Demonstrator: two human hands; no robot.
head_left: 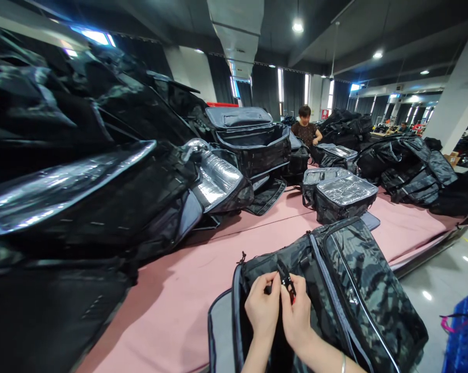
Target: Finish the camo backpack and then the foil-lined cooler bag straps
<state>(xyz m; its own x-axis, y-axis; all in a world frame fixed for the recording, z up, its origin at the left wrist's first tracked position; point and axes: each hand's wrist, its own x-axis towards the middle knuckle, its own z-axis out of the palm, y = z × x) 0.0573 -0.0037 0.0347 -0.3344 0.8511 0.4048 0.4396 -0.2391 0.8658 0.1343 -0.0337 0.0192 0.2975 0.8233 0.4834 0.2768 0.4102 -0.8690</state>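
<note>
A dark camouflage bag (pixel 358 290) with grey piping lies open on the pink table (pixel 179 300) right in front of me. Both my hands are at its open top edge. My right hand (pixel 298 316) grips small black thread snips with a red part (pixel 286 280), the blades pointing up. My left hand (pixel 262 308) pinches the bag's fabric just beside the snips. A thin bracelet sits on my right wrist.
A tall heap of black bags (pixel 82 181) fills the left side. More bags with silvery lining (pixel 345 194) stand mid-table, and another pile (pixel 408 166) lies at the right. A person (pixel 306 129) sits at the far end. A blue crate (pixel 467 331) stands on the floor at the right.
</note>
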